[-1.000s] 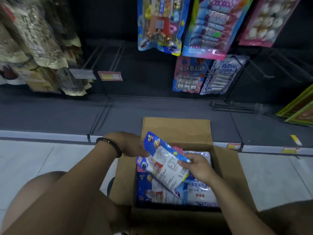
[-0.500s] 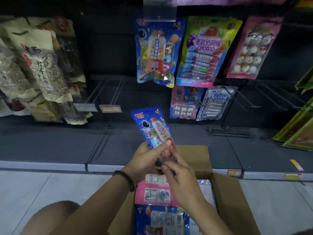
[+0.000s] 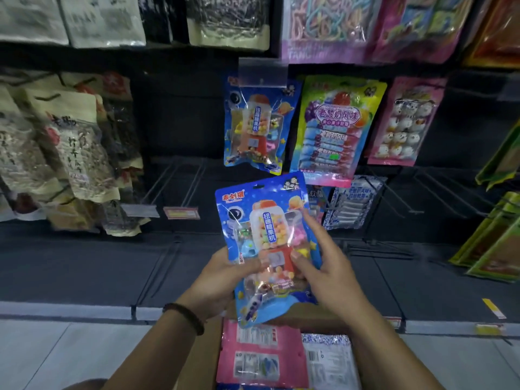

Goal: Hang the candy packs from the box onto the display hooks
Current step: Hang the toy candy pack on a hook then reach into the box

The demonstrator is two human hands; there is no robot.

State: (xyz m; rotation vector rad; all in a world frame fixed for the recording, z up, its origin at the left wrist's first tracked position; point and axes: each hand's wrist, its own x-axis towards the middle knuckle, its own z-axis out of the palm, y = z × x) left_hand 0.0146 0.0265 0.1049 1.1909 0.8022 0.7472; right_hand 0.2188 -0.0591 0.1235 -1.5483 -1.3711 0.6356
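Observation:
Both hands hold up a blue candy pack printed with a gumball machine, front facing me, above the cardboard box. My left hand grips its lower left edge with the thumb across the front. My right hand grips the right side, fingers curled round the edge. An identical blue pack hangs on a display hook just above. Inside the box lie a pink pack and a silver-white pack, backs up.
A green-yellow candy pack and a pink pack hang to the right of the blue one. Tan snack bags hang at left. Bare wire hooks jut out between them. Green boxes stand at far right.
The blue pack came out of the box, was turned front side toward me, and rose toward the hanging packs. The view tilted up from the box to the hooks.

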